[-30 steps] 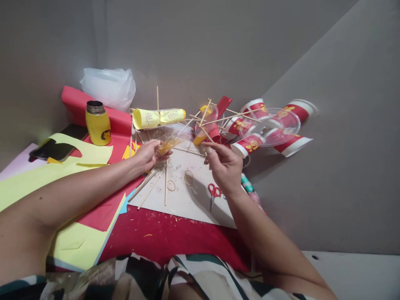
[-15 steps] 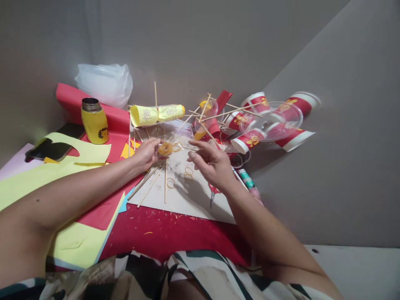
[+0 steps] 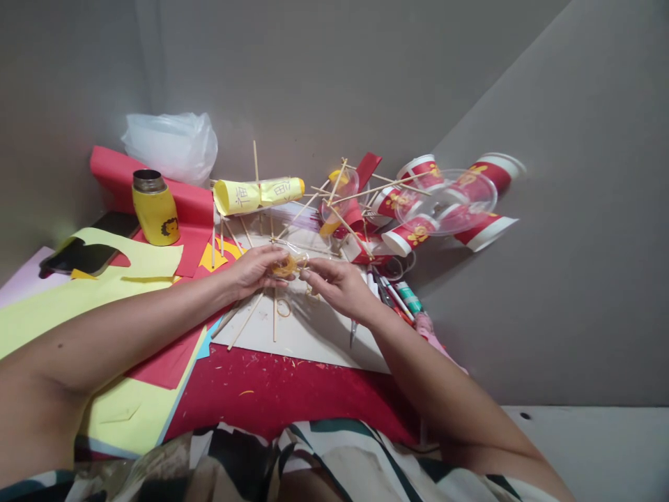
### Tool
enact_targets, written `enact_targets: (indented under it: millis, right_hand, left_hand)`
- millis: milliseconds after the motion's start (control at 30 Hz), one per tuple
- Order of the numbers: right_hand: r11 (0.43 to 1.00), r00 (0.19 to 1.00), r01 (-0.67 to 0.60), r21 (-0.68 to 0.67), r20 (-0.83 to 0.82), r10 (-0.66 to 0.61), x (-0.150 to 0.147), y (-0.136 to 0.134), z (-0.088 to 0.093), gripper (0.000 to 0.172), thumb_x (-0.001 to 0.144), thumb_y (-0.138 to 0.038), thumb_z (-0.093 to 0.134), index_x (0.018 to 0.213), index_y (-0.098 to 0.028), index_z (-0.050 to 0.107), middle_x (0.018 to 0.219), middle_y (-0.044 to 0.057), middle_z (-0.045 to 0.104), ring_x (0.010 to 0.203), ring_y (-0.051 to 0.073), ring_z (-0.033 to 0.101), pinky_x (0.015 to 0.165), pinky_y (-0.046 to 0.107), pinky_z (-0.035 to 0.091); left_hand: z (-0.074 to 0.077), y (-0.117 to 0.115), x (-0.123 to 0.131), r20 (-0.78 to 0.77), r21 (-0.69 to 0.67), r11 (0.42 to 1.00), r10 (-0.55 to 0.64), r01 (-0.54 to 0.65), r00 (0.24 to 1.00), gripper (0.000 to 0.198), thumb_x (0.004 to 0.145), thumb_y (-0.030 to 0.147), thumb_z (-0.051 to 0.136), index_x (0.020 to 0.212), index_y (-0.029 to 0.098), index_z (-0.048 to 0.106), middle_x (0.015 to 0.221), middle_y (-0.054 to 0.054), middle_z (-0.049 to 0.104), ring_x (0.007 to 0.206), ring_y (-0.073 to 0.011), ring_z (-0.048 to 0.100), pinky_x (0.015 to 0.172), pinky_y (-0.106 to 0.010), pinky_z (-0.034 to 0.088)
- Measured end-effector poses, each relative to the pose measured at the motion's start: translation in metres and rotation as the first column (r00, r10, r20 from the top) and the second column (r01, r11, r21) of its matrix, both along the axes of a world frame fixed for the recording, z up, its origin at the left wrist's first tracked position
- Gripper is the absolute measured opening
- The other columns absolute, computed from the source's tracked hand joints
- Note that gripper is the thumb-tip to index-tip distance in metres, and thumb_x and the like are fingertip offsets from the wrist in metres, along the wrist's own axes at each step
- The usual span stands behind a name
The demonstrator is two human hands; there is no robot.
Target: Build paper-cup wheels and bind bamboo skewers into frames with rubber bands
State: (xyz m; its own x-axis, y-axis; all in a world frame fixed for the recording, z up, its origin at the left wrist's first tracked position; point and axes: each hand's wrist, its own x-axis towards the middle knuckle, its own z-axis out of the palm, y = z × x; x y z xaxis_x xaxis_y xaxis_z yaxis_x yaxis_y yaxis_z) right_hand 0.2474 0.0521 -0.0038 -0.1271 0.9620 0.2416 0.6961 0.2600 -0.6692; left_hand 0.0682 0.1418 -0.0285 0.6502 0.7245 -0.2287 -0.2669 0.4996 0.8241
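Note:
A small clear plastic bag of yellow-brown rubber bands [image 3: 286, 265] is gripped in my left hand [image 3: 256, 272], fingers closed around its left side. My right hand [image 3: 339, 286] meets it from the right, thumb and forefinger pinched at the bag's edge. Below them, a loose rubber band [image 3: 283, 308] lies on a white board [image 3: 313, 345]; other bands are partly hidden by my right hand. Several thin wooden sticks [image 3: 275, 324] lie under and beside my left hand. Scissors [image 3: 353, 336] show only their blade tips below my right wrist.
Behind my hands stands a stick frame [image 3: 342, 199] with a yellow paper roll [image 3: 258, 195] at its left. Red-and-white paper cups [image 3: 418, 233] joined to a clear lid lean right. A yellow bottle [image 3: 155, 209], coloured paper [image 3: 125, 335] and a plastic bag [image 3: 170, 146] lie left.
My right hand has moved left and down to the bag, its fingers closing at the edge. My left hand and the bag have shifted slightly down. The view has shifted a little.

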Motion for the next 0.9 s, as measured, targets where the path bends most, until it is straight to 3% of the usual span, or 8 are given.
enact_targets:
  millis: [133, 433, 900]
  right_hand:
    - [0.997, 0.988, 0.080, 0.008, -0.130, -0.078, 0.005, -0.004, 0.001, 0.044, 0.090, -0.046, 0.065, 0.119, -0.014, 0.071, 0.076, 0.004, 0.073, 0.056, 0.012, 0.061, 0.055, 0.027, 0.050]
    - [0.962, 0.935, 0.248, 0.117, -0.288, -0.206, 0.012, -0.015, 0.009, 0.049, 0.087, -0.050, 0.070, 0.122, -0.015, 0.067, 0.074, 0.003, 0.074, 0.051, 0.012, 0.062, 0.049, 0.026, 0.052]
    - [0.990, 0.963, 0.143, 0.002, -0.230, -0.139, 0.008, -0.006, -0.007, 0.044, 0.086, -0.047, 0.068, 0.115, -0.013, 0.069, 0.073, 0.004, 0.070, 0.056, 0.012, 0.059, 0.055, 0.028, 0.048]
  left_hand:
    - [0.000, 0.002, 0.001, -0.010, -0.030, 0.999, 0.035, -0.035, 0.999, 0.015, 0.095, 0.010, 0.062, 0.081, 0.014, 0.065, 0.078, -0.008, 0.072, 0.063, -0.0182, 0.074, 0.049, -0.023, 0.057]
    - [-0.003, 0.009, 0.001, -0.038, -0.039, 0.996, 0.075, -0.076, 0.996, 0.011, 0.095, 0.011, 0.062, 0.084, 0.015, 0.063, 0.076, -0.003, 0.071, 0.063, -0.0158, 0.073, 0.051, -0.022, 0.057]
    - [-0.001, 0.007, 0.001, -0.063, -0.044, 0.998, 0.048, -0.050, 0.997, 0.010, 0.095, 0.010, 0.063, 0.086, 0.013, 0.063, 0.078, -0.002, 0.070, 0.061, -0.0149, 0.073, 0.049, -0.022, 0.057]
